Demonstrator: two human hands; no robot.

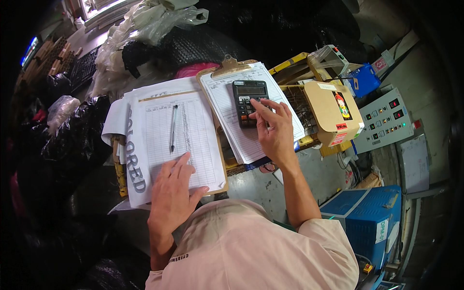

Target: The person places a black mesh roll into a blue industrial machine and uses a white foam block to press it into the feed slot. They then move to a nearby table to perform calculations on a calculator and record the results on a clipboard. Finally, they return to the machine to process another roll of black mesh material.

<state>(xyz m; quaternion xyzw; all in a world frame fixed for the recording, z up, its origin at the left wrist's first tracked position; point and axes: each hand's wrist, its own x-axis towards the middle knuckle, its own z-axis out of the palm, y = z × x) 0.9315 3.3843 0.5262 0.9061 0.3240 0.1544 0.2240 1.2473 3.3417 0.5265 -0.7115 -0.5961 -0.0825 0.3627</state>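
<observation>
1. The right hand (274,129) was found resting on a black calculator (251,102), fingers loosely spread, with the fingertips (254,104) laid on the keypad. Nothing was gripped by it.

2. The calculator was observed lying flat on ruled sheets held by a brown clipboard (227,67), its display end pointing away from the person. The metal clip of that board was seen at the top, clear of the calculator.

3. The left hand (173,193) was found laid flat, palm down, fingers extended and slightly parted, on the lower part of a second ruled form (181,130). Nothing was pinched or held by it.

4. A pen (173,127) was noted lying loose on that form, roughly lengthwise along the columns, just beyond the left fingertips and not touched by them.

5. The form was seen resting on a larger white sheet bearing big grey lettering (135,159), which projected past its left edge.

6. The two sets of papers were recorded side by side, the clipboard slightly overlapping the right edge of the left-hand stack.

7. A cardboard box (333,113) with a coloured sticker was observed just right of the clipboard, on a wire-mesh crate (299,104).

8. A grey control panel (384,118) with lit buttons was noted further right, and a blue machine casing (367,215) below it.

9. Black bags (72,140) and clear plastic wrapping (145,24) were seen piled left of and behind the papers.
</observation>
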